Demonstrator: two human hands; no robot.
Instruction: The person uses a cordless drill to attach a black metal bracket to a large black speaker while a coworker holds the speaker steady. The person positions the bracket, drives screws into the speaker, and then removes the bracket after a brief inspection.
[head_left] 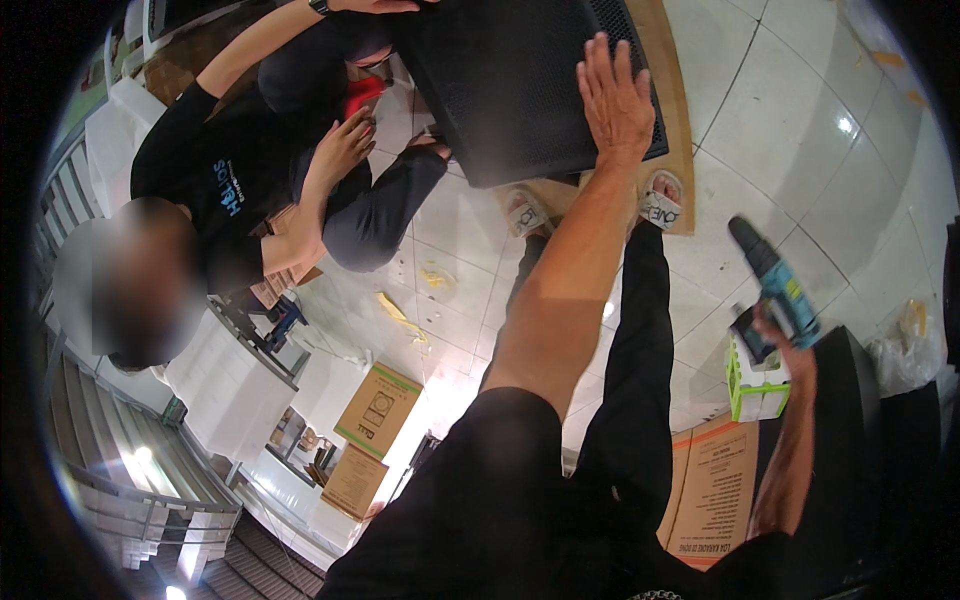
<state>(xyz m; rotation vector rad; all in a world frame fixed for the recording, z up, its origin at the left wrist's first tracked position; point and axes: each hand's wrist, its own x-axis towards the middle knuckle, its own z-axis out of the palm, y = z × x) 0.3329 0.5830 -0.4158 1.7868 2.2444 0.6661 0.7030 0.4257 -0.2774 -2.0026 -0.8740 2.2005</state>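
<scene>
Matt, perforated grille (510,100), glossy tiles (785,100)

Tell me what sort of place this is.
Probably a workshop or shop storeroom: there are cardboard cartons, a cordless drill in the right hand and, under the left hand, a large black perforated piece, perhaps a speaker.

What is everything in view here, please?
Perforated cabinet: 1, black, top
Cardboard sheet: 1, brown, beneath cabinet
Drill: 1, teal and black, right
Small box: 1, green and white, below drill
Plastic bag: 1, clear, far right
Cardboard boxes: at least 3, brown, lower left, lower right
Bulky unit: 1, black, lower right
Scraps: several, yellow, floor
Other person: 1, dark clothes, upper left
Left grip: 1, bare, on cabinet
Right grip: 1, bare, around drill
</scene>
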